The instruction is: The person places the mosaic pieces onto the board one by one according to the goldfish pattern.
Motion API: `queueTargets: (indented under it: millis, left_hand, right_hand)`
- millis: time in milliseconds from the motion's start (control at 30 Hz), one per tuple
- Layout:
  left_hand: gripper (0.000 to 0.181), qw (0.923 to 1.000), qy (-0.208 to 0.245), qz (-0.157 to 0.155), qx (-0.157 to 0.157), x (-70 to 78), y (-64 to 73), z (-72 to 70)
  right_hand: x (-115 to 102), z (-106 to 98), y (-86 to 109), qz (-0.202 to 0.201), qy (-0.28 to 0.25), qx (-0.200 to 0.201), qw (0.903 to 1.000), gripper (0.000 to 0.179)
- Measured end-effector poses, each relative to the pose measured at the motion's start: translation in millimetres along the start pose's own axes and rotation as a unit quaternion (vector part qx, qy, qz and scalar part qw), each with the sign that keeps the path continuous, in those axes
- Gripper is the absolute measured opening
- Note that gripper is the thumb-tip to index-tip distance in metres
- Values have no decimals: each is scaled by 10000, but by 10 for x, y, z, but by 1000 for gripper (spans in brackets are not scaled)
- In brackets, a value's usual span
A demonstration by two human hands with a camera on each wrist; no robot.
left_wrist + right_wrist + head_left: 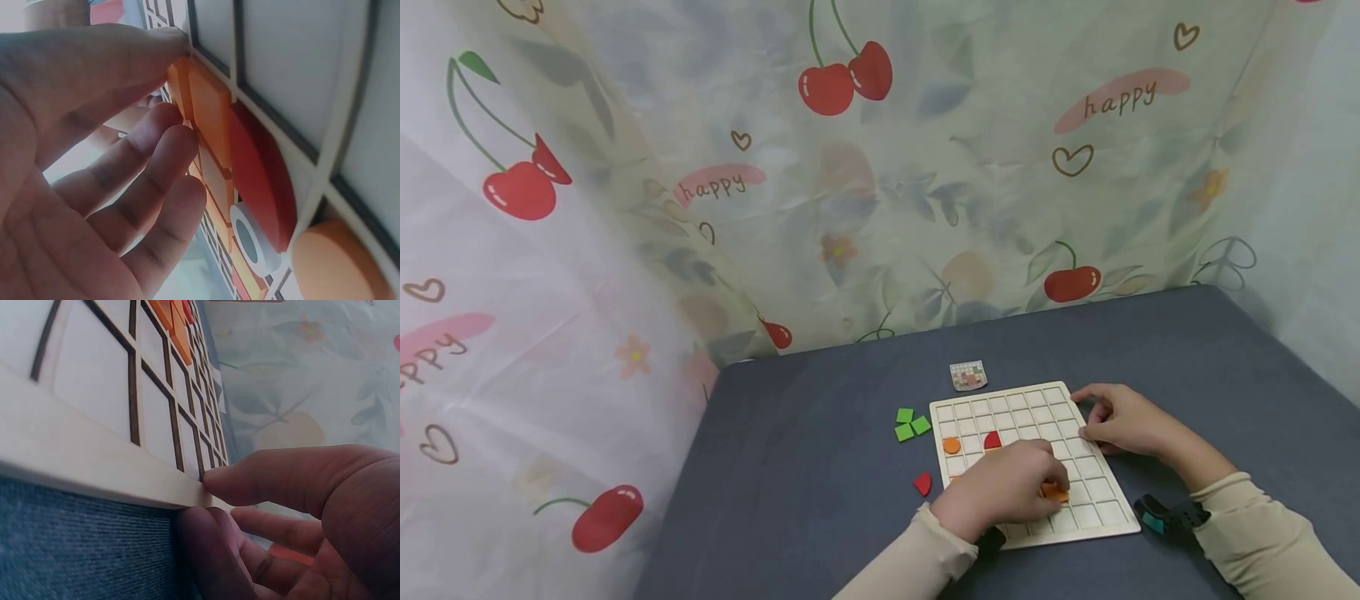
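A pale wooden grid board [1093,492] lies on the dark cloth, with several pieces set in its cells. My left hand [1011,483] reaches over its front half and pinches an orange tile [1055,492], thumb and a finger at its edge. In the left wrist view more orange tiles [211,112] sit by the fingertips, beside a red curved piece [265,178], a white ring [253,240] and an orange disc [340,259]. At the board's right edge my right hand [1131,425] grips the rim, thumb on top and fingers against the side.
Several green square tiles [913,425] lie left of the board, and a loose red piece [922,483] is nearer the front. A small patterned card [968,375] lies behind the board. Printed curtains [925,208] rise at the back and sides of the table.
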State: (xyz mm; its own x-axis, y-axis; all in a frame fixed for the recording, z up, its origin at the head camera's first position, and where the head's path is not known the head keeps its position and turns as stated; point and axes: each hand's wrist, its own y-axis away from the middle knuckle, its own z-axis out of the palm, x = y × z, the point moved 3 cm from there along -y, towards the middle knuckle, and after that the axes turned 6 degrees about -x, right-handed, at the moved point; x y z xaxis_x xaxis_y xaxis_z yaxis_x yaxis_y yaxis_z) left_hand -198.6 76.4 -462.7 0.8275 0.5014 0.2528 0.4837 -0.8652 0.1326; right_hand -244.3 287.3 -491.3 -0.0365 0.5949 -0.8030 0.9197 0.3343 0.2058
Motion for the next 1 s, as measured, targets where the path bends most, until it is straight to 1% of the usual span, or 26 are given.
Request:
queueTargets:
  millis: [467,767,867,1000]
  left_hand:
    - [15,9999,104,-83,-78,16,43,-18]
    - [15,9999,151,32,35,-10,62,-14]
    - [15,9997,215,48,119,-44,109,-35]
    - [16,9984,494,-38,267,-127,242,-90]
  right_hand:
    - [8,-5,-6,-10,5,7,10000,63]
    - [11,-6,1,26,16,11,10000,63]
    - [14,-4,1,5,32,11,10000,63]
    - [16,-4,-6,26,55,14,10000,63]
